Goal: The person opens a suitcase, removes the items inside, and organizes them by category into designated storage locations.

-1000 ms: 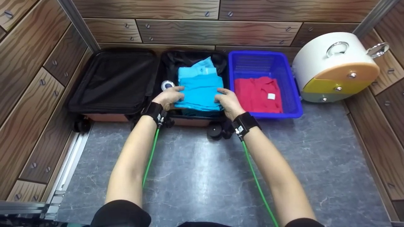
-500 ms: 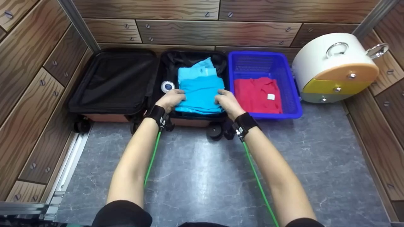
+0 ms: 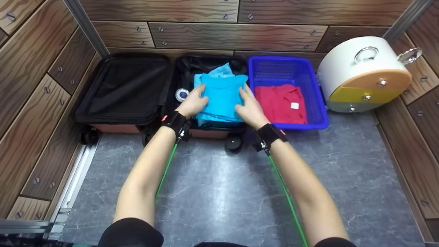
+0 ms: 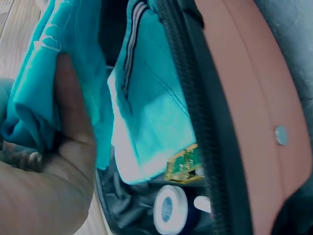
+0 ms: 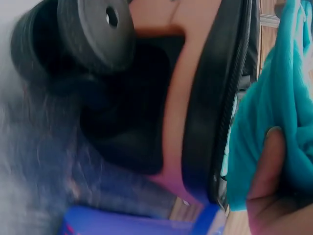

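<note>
I have both hands on the folded turquoise cotton shirt [image 3: 222, 97], which sits in the right half of the open black-lined, salmon-shelled suitcase [image 3: 123, 90] at the back edge of the grey marbled counter [image 3: 219, 192]. My left hand [image 3: 194, 102] grips the shirt's left side, thumb and fingers wrapped round a bunched fold as the left wrist view shows; my right hand [image 3: 247, 107] holds the right side, thumb pressed into the cloth in the right wrist view. Against the frames from a moment ago, both hands have slid forward from the shirt's near edge toward its middle, and the top layer has shifted up and back over the turquoise garment beneath it. I judge that the shirt is being seated deeper onto the pile rather than lifted out, so the packing of this piece looks close to done. The small round white-and-blue tin [image 3: 182, 93] lies just left of the shirts, and a folded red shirt [image 3: 280, 103] waits in the blue plastic basket [image 3: 320, 103] beside the suitcase.
</note>
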A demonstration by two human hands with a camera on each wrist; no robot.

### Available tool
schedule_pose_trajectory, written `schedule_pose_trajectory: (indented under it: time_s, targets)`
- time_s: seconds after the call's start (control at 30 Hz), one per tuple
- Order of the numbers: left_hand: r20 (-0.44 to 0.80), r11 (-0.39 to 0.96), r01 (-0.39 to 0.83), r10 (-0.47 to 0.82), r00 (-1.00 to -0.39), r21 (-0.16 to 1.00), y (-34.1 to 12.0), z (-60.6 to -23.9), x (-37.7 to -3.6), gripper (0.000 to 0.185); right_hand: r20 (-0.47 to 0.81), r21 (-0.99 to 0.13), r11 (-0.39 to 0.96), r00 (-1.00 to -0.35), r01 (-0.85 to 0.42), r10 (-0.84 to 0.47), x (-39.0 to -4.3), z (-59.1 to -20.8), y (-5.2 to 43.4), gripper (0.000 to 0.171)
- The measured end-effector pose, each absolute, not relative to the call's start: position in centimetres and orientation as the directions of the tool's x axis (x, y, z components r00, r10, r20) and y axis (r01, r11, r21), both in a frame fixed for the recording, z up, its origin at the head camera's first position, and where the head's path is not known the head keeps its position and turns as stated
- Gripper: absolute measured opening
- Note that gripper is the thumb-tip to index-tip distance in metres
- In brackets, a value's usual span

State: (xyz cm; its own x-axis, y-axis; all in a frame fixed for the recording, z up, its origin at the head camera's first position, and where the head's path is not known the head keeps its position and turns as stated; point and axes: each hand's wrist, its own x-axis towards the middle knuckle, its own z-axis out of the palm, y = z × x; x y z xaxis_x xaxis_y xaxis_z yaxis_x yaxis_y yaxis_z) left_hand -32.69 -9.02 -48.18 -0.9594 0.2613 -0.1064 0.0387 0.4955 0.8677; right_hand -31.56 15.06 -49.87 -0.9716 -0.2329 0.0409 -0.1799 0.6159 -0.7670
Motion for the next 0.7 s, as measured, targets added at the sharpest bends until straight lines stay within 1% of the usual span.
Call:
schedule_pose_trajectory:
  time_s: [0.1,0.23,0.43,0.7]
  targets:
    - [-0.053,0.518,0.094,0.262,-0.964,0.850,-8.1,-47.7,-32.8,0.060,0.094,-0.737,0.636,-0.967,-0.227,-0.236,-31.7,-49.4,15.9,0.081]
    - [-0.001,0.512,0.144,0.272,-0.962,0.847,-6.3,-47.1,-32.9,0.061,0.143,-0.698,0.668,-0.964,-0.258,-0.223,-31.9,-49.0,17.5,0.083]
    - [-0.014,0.474,0.142,0.311,-0.950,0.869,-3.4,-46.8,-33.1,0.061,0.172,-0.638,0.725,-0.965,-0.262,-0.197,-32.1,-48.7,20.4,0.086]
    - [-0.007,0.448,0.171,0.369,-0.929,0.878,0.3,-46.8,-33.1,0.061,0.171,-0.579,0.785,-0.974,-0.220,-0.147,-32.2,-48.8,24.4,0.088]
